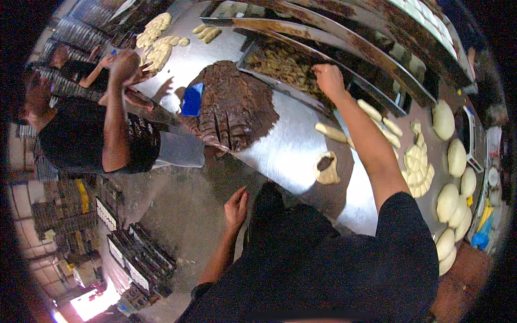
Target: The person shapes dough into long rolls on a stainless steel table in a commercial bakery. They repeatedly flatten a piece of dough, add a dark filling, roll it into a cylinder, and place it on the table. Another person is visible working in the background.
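My right hand (330, 80) is stretched over the right end of a metal tray (282, 87) of yellowish-brown crumbly filling (282, 64). Its fingertips are drawn together; whether they pinch anything is hidden. Low beside my body, away from the steel worktable (288, 145), hangs my left hand (236, 210), holding nothing, with fingers loosely apart. In front of me lies a flattened dough piece (332, 176) with a dark filling (324, 163) on it. Dough rolls (331, 132) lie under and beside my right forearm.
A large dark-brown paste mound (238, 105) spreads leftward, with a blue scraper (192, 99) on it. Dough pieces (418, 165) and large dough balls (456, 157) lie at right. A co-worker (93, 137) stands at left. Shelves (343, 36) edge the table; stacked trays (141, 254) stand behind.
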A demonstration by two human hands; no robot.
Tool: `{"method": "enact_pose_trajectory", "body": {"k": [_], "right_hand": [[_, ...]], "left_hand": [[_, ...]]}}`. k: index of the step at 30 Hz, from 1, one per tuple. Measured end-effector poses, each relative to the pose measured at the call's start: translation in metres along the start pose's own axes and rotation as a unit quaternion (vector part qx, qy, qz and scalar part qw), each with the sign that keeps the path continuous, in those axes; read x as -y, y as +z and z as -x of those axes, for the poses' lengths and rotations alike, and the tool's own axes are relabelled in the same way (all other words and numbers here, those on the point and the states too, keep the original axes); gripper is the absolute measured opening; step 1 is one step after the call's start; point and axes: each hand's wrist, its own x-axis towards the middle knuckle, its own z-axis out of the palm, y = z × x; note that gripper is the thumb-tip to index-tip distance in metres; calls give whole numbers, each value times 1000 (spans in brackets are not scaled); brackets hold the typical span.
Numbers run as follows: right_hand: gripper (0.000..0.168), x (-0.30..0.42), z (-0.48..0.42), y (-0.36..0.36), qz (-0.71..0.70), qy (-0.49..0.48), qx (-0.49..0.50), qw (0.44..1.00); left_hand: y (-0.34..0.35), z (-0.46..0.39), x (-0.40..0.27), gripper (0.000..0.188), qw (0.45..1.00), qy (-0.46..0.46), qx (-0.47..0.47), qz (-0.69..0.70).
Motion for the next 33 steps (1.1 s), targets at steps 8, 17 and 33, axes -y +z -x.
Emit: {"method": "enact_pose_trajectory", "body": {"k": [8,17,33], "right_hand": [[21,6,28,-58,-589,273,8,761],[43,45,241,-85,93,-127,228,961],[23,29,241,-91,-50,-65,304,949]], "left_hand": [[24,-8,-30,28,997,34,69,31],[55,0,-103,27,975,55,110,183],[175,-76,-160,28,916,317,198,-143]]}}
